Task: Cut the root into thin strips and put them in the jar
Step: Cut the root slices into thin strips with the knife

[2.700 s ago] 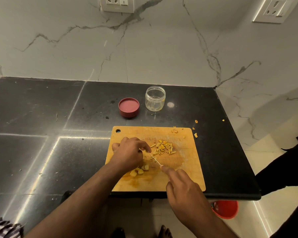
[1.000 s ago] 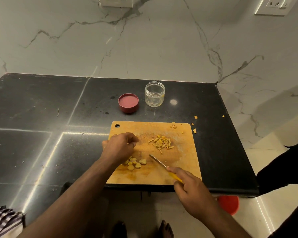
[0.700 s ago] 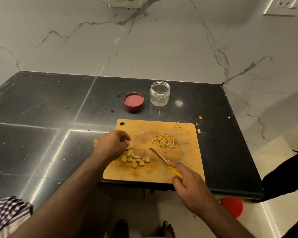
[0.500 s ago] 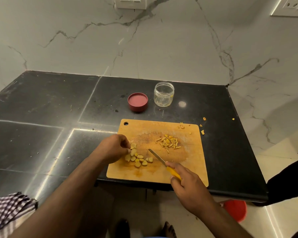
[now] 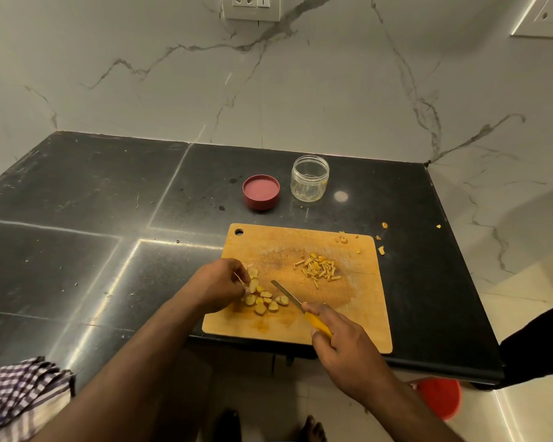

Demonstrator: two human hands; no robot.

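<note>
A root slice [image 5: 253, 285] is being pinched by the left hand [image 5: 219, 285] near the cutting board's [image 5: 369, 327] left edge. A knife [image 5: 300, 309] is being gripped by the right hand [image 5: 348, 355]

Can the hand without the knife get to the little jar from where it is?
Probably yes. The left hand is busy with root slices, but nothing stands between it and the open jar beyond the cutting board; the red lid sits off to the side.
</note>
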